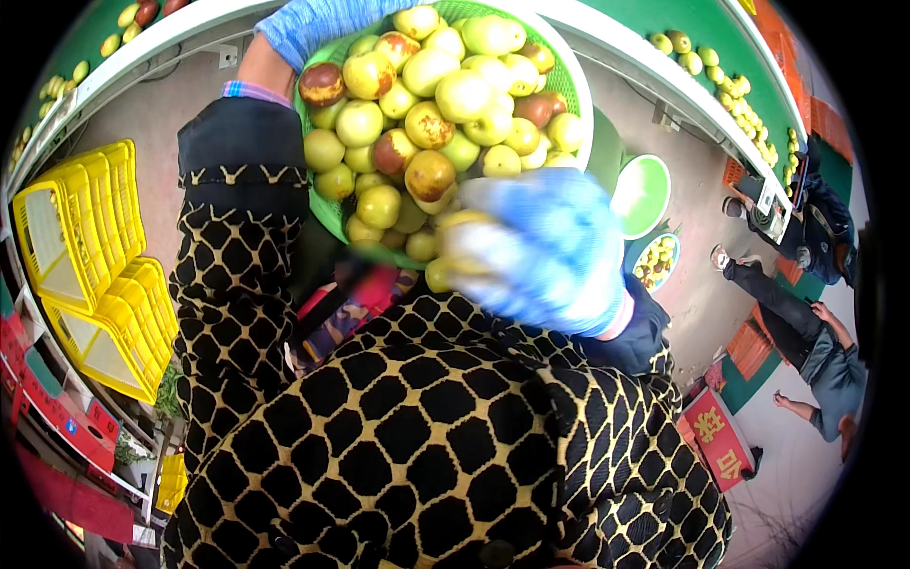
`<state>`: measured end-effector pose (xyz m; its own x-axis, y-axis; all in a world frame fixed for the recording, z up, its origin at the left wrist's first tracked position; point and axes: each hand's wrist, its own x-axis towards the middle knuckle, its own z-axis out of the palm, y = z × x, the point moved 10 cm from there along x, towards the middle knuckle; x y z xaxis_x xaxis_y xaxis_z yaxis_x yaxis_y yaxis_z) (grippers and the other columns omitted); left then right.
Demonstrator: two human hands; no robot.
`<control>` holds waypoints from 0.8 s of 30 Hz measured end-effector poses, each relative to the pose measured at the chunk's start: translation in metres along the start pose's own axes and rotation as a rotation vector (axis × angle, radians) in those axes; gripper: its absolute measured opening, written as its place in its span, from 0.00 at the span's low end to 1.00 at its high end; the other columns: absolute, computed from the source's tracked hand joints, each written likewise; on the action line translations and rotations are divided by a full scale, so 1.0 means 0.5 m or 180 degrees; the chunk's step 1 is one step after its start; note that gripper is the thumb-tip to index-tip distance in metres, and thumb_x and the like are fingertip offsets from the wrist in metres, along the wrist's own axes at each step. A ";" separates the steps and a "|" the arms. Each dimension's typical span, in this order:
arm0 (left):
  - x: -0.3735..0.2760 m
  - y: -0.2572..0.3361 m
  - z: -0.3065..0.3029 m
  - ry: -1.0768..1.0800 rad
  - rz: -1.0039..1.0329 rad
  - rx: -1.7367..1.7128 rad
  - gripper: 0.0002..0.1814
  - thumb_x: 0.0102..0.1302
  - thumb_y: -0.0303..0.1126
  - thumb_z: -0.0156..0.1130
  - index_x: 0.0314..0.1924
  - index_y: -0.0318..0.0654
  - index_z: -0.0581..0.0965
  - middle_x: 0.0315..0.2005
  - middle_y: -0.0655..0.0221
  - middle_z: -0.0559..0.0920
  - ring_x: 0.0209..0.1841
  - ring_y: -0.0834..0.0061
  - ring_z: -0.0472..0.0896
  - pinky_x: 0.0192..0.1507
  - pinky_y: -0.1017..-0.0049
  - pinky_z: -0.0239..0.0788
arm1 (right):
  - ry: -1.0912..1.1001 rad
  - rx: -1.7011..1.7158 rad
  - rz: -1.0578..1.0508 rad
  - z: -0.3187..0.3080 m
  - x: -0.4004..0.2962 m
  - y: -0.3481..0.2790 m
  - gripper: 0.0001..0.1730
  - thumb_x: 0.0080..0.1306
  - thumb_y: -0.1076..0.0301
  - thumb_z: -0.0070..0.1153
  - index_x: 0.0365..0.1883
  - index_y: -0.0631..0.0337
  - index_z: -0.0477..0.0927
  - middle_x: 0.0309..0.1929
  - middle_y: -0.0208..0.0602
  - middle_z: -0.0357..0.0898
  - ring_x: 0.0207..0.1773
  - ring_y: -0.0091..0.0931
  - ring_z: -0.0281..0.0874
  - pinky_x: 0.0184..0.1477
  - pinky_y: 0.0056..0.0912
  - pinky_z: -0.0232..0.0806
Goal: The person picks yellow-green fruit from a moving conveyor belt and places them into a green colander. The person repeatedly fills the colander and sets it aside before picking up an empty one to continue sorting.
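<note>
In front of me is a round green plastic basket (pixel 565 60) with a pale rim, heaped with green jujubes (pixel 466 92). Some of the fruit is mottled or fully reddish brown. My left hand (pixel 320 28), in a blue knitted glove, grips the basket's far left rim; its fingertips run out of view at the top. Over the near right side of the basket is my right hand (pixel 540 242), also gloved in blue and blurred by motion. Its pale fingers close around a yellow-green jujube (pixel 466 219), blurred along with the hand.
A white-edged sorting table (pixel 625 53) with a green surface curves beyond the basket, jujubes (pixel 743 107) scattered on it. Yellow crates (pixel 106 220) stand at left. On the floor at right sit a green-white basin (pixel 643 195) and a fruit-filled basket (pixel 655 263). Two people (pixel 817 334) are farther right.
</note>
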<state>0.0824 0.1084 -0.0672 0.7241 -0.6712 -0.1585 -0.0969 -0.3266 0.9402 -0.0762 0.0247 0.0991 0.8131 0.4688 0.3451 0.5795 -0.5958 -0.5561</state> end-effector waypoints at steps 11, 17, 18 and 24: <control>-0.012 -0.012 0.002 0.0094 -0.0205 -0.0059 0.16 0.71 0.34 0.56 0.55 0.34 0.78 0.45 0.64 0.82 0.49 0.72 0.78 0.54 0.73 0.70 | 0.1324 0.1187 0.3109 -0.022 -0.368 0.098 0.18 0.64 0.73 0.61 0.52 0.62 0.75 0.48 0.36 0.77 0.43 0.23 0.73 0.47 0.26 0.69; -0.022 0.011 0.001 0.0182 -0.0251 -0.0025 0.16 0.71 0.33 0.56 0.55 0.34 0.78 0.46 0.65 0.82 0.50 0.74 0.78 0.55 0.74 0.70 | 0.1337 0.4021 0.4302 0.167 -0.423 0.064 0.35 0.60 0.80 0.65 0.63 0.62 0.63 0.48 0.35 0.74 0.48 0.24 0.75 0.54 0.27 0.73; -0.022 0.011 0.003 0.0195 -0.0274 -0.0035 0.16 0.71 0.33 0.56 0.55 0.34 0.78 0.46 0.66 0.82 0.50 0.75 0.78 0.55 0.74 0.70 | 0.1428 0.4039 0.4251 0.188 -0.441 0.056 0.40 0.57 0.82 0.66 0.65 0.59 0.61 0.50 0.36 0.72 0.49 0.25 0.75 0.54 0.29 0.75; 0.025 0.050 0.009 0.0280 -0.0101 -0.0256 0.16 0.72 0.33 0.57 0.56 0.35 0.78 0.47 0.68 0.82 0.51 0.77 0.77 0.56 0.76 0.70 | 0.1957 0.3834 0.3769 0.204 -0.396 0.033 0.57 0.49 0.84 0.71 0.73 0.51 0.52 0.58 0.39 0.67 0.48 0.24 0.76 0.51 0.31 0.78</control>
<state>0.0860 0.0889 -0.0468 0.7833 -0.5993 -0.1650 -0.0204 -0.2901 0.9568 -0.2331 -0.0115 -0.0554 0.7876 -0.2620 -0.5577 -0.3921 0.4851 -0.7816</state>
